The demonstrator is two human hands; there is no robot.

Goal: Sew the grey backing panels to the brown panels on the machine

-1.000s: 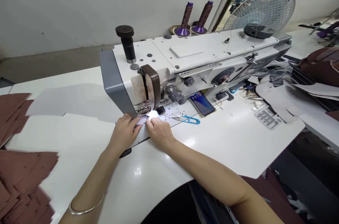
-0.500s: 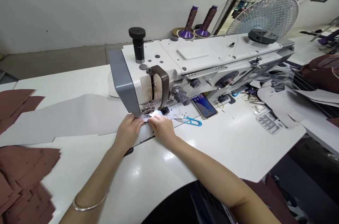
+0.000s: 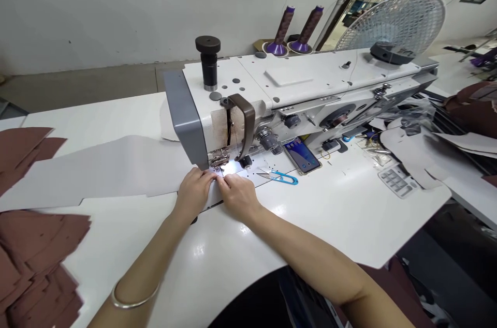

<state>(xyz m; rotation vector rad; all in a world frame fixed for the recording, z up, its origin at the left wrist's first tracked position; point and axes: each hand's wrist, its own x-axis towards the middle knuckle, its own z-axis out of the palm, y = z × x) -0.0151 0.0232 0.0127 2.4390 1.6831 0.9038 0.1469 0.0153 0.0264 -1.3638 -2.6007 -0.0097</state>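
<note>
Both hands meet just in front of the needle area of a white sewing machine (image 3: 221, 79), under its lit lamp. My left hand (image 3: 195, 189) is closed, thumb and fingertips together by the presser foot (image 3: 219, 166). Beside it, my right hand (image 3: 238, 194) is closed as well, its fingertips nearly touching the left ones. What they pinch is hidden by the fingers. A long pale sheet (image 3: 128, 167) lies flat on the left and reaches up to the left hand. Blue-handled thread snips (image 3: 282, 177) lie right of my right hand.
A phone (image 3: 302, 154) rests beneath the machine arm. Stacks of brown cut pieces (image 3: 42, 250) lie at the left of the white table (image 3: 310, 235). Two brown thread cones (image 3: 284, 28) and a fan (image 3: 396, 20) stand behind. Pale pieces (image 3: 411, 147) lie at right.
The view has shifted slightly, so the machine sits a little further right. My hands have drawn closer together at the needle, the right one with its knuckles more raised.
</note>
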